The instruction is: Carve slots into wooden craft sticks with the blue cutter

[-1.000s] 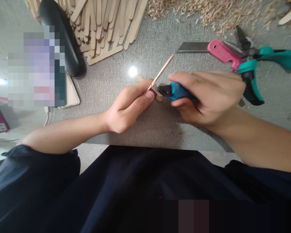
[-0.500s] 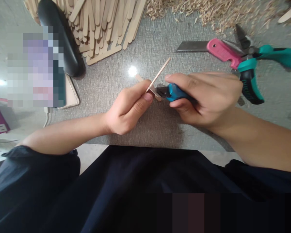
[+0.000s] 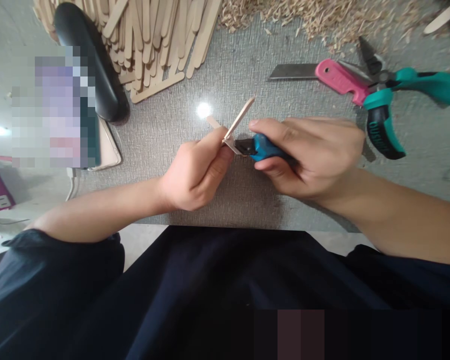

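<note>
My left hand (image 3: 197,172) pinches a thin wooden craft stick (image 3: 240,117) between thumb and fingers; the stick points up and to the right. My right hand (image 3: 307,152) is wrapped round a blue-handled utility knife (image 3: 260,148), whose black nose and short blade meet the stick's lower end by my left thumb. A second small wooden piece (image 3: 212,121) lies on the grey table (image 3: 225,85) just behind my left fingers.
A heap of wooden sticks (image 3: 153,40) lies at the back left beside a black oblong object (image 3: 86,65). A pink-handled cutter (image 3: 322,75) and teal pliers (image 3: 390,100) lie at the right. Wood shavings (image 3: 322,17) cover the back edge. A phone (image 3: 105,145) sits at the left.
Both hands have shifted slightly left and the stick now stands a little steeper. The knife's blade stays against the stick's lower end.
</note>
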Motion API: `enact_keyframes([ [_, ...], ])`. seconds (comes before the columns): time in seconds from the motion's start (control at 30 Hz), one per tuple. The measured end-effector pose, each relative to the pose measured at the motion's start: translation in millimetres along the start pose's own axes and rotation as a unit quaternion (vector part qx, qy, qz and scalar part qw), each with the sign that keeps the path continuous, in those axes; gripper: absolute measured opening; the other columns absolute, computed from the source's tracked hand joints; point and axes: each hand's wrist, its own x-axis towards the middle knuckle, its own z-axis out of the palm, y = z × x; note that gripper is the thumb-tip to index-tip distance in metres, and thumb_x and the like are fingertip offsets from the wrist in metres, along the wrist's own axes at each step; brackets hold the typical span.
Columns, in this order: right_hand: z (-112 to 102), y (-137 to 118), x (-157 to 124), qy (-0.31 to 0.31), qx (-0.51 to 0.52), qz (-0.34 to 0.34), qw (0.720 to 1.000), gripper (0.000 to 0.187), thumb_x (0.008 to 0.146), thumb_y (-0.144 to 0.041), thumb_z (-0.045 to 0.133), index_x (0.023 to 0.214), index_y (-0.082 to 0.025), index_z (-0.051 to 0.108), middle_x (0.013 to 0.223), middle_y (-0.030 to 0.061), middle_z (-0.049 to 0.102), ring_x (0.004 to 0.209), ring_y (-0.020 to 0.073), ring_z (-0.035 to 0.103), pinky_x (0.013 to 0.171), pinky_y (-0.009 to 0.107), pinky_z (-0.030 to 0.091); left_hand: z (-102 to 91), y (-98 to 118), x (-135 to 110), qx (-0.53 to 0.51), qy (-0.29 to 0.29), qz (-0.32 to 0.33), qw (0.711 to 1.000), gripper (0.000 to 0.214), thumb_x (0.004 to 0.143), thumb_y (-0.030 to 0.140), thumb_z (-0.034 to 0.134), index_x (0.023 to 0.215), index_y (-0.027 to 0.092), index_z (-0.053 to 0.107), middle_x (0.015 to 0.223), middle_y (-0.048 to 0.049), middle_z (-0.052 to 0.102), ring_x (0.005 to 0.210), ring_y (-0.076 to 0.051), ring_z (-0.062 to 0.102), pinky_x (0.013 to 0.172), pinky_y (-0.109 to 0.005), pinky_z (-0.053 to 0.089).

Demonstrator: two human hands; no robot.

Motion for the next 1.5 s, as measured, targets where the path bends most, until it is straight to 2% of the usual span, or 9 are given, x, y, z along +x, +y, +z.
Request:
enact_keyframes([
  [0.23, 4.4, -4.8, -2.7, 0.046, 0.0, -0.013, 0.999, 0.058, 0.125, -0.065, 0.037, 0.144, -0.024, 0.073, 0.079, -0.0004, 0.071, 0.066, 0.0195, 0.064, 0.066, 0.038, 0.047, 1.1, 2.6, -1.4, 0.1, 0.031, 0.041, 0.994, 0.026, 0.125, 0.041, 0.043, 0.103, 0.027, 0.047, 0.065, 0.0076, 0.049, 0.045, -0.008, 0.037, 0.046, -0.03, 0.025],
  [0.4, 8.0, -6.1, -2.3, 0.068, -0.002, -0.011, 0.998, 0.058, 0.125, -0.067, 0.035, 0.138, -0.025, 0.073, 0.077, -0.0017, 0.069, 0.063, 0.0179, 0.062, 0.062, 0.037, 0.044, 2.4, 2.0, -5.3, 0.123, 0.033, 0.016, 0.992, 0.026, 0.124, 0.044, 0.044, 0.104, 0.027, 0.05, 0.067, 0.0054, 0.054, 0.048, -0.01, 0.038, 0.05, -0.032, 0.028],
  [0.57, 4.7, -2.2, 1.8, 0.068, 0.02, -0.011, 0.997, 0.056, 0.126, -0.064, 0.037, 0.134, -0.024, 0.074, 0.076, -0.0007, 0.068, 0.063, 0.0173, 0.062, 0.063, 0.036, 0.043, 4.4, -0.9, -3.5, 0.018, 0.034, 0.033, 0.999, 0.034, 0.123, 0.055, 0.047, 0.106, 0.027, 0.058, 0.074, 0.0023, 0.06, 0.057, -0.012, 0.052, 0.054, -0.032, 0.04],
  [0.7, -0.4, 4.4, 3.4, 0.036, 0.035, -0.021, 0.999, 0.051, 0.126, -0.063, 0.039, 0.14, -0.027, 0.072, 0.08, -0.0006, 0.07, 0.068, 0.0188, 0.067, 0.067, 0.036, 0.047, 4.9, 3.5, 0.3, -0.051, 0.055, -0.02, 0.997, 0.049, 0.124, 0.061, 0.04, 0.098, 0.026, 0.064, 0.086, -0.0027, 0.069, 0.071, -0.016, 0.061, 0.067, -0.036, 0.055],
  [0.83, 0.0, 7.5, 2.3, 0.038, 0.036, -0.029, 0.998, 0.055, 0.125, -0.067, 0.038, 0.136, -0.027, 0.074, 0.079, -0.0005, 0.07, 0.068, 0.0192, 0.066, 0.068, 0.037, 0.05, 3.9, 8.4, 2.4, -0.091, 0.03, -0.04, 0.995, 0.055, 0.122, 0.064, 0.045, 0.084, 0.025, 0.05, 0.076, -0.0017, 0.056, 0.065, -0.015, 0.052, 0.063, -0.037, 0.051],
  [0.9, 0.3, 7.4, 2.0, 0.029, 0.036, -0.025, 0.999, 0.055, 0.125, -0.068, 0.037, 0.137, -0.029, 0.074, 0.08, -0.001, 0.072, 0.07, 0.0193, 0.067, 0.069, 0.036, 0.052, 3.8, 8.4, 2.5, -0.105, -0.003, -0.085, 0.991, 0.055, 0.124, 0.063, 0.041, 0.083, 0.025, 0.044, 0.074, -0.0009, 0.048, 0.065, -0.014, 0.047, 0.065, -0.038, 0.05],
  [0.97, -0.2, 6.9, 2.5, 0.035, 0.048, -0.036, 0.998, 0.052, 0.125, -0.065, 0.04, 0.138, -0.029, 0.074, 0.081, -0.0012, 0.072, 0.069, 0.0194, 0.068, 0.069, 0.036, 0.051, 4.6, 7.1, 2.5, -0.144, 0.021, -0.055, 0.988, 0.057, 0.122, 0.065, 0.045, 0.081, 0.025, 0.04, 0.071, 0.0005, 0.043, 0.061, -0.013, 0.041, 0.057, -0.037, 0.043],
  [1.27, -2.0, 9.1, 4.3, 0.045, 0.067, -0.053, 0.995, 0.049, 0.125, -0.062, 0.044, 0.141, -0.026, 0.074, 0.079, -0.0011, 0.068, 0.067, 0.0192, 0.062, 0.066, 0.037, 0.047, 3.6, 6.4, 7.9, -0.177, 0.002, -0.056, 0.983, 0.058, 0.118, 0.067, 0.052, 0.079, 0.025, 0.042, 0.068, 0.0007, 0.043, 0.058, -0.013, 0.039, 0.054, -0.036, 0.041],
  [1.5, -2.4, 7.9, 2.1, 0.024, 0.063, -0.041, 0.997, 0.054, 0.125, -0.063, 0.04, 0.143, -0.026, 0.075, 0.085, 0.0006, 0.076, 0.07, 0.019, 0.069, 0.071, 0.035, 0.054, 1.7, 3.8, 5.5, -0.25, -0.039, -0.032, 0.967, 0.045, 0.121, 0.048, 0.054, 0.084, 0.025, 0.048, 0.072, 0.0012, 0.041, 0.061, -0.013, 0.035, 0.059, -0.037, 0.036],
])
